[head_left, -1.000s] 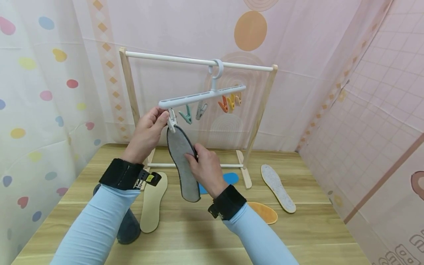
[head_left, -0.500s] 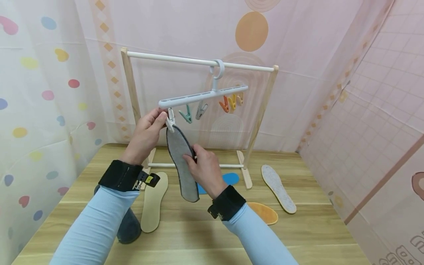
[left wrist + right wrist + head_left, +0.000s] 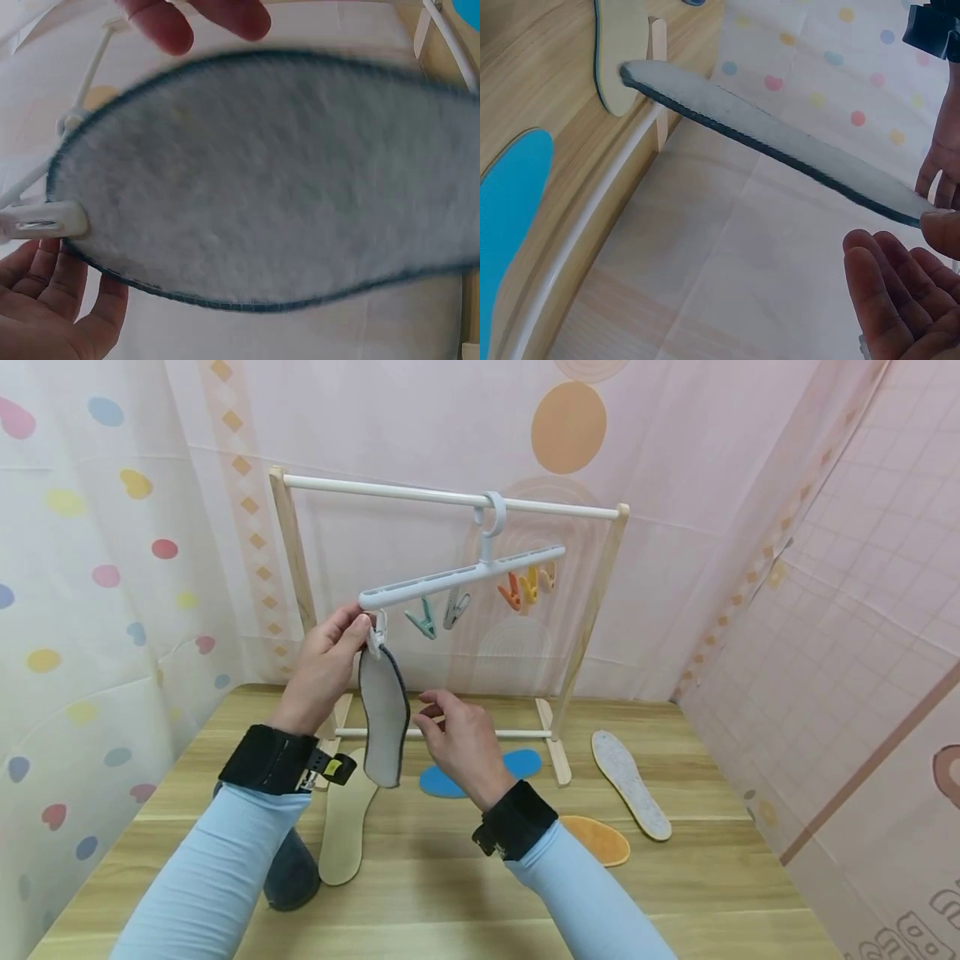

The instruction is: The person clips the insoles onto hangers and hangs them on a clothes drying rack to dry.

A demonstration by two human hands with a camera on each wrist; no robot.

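Note:
A grey insole (image 3: 384, 718) with a dark stitched edge hangs from a white clothespin (image 3: 377, 631) at the left end of a pale blue hanger (image 3: 427, 586). My left hand (image 3: 318, 672) pinches this clothespin between thumb and fingers. In the left wrist view the clothespin (image 3: 49, 223) bites the insole's end (image 3: 262, 180), with my left fingers partly behind it. My right hand (image 3: 465, 743) is just right of the insole, apart from it, fingers loosely bent and holding nothing. The right wrist view shows the insole (image 3: 765, 135) nearly edge-on.
The hanger hooks over a rack's white bar (image 3: 375, 490). Green (image 3: 423, 620), grey (image 3: 454, 609), orange (image 3: 511, 592) and yellow clothespins hang from it. On the table lie beige (image 3: 347, 827), dark (image 3: 291, 877), blue (image 3: 444, 782), orange (image 3: 600, 841) and light grey (image 3: 632, 785) insoles.
My right hand has let go of the grey insole, which has swung left and now hangs from the clothespin. The hanger's right end has turned slightly; my left hand has shifted a little left.

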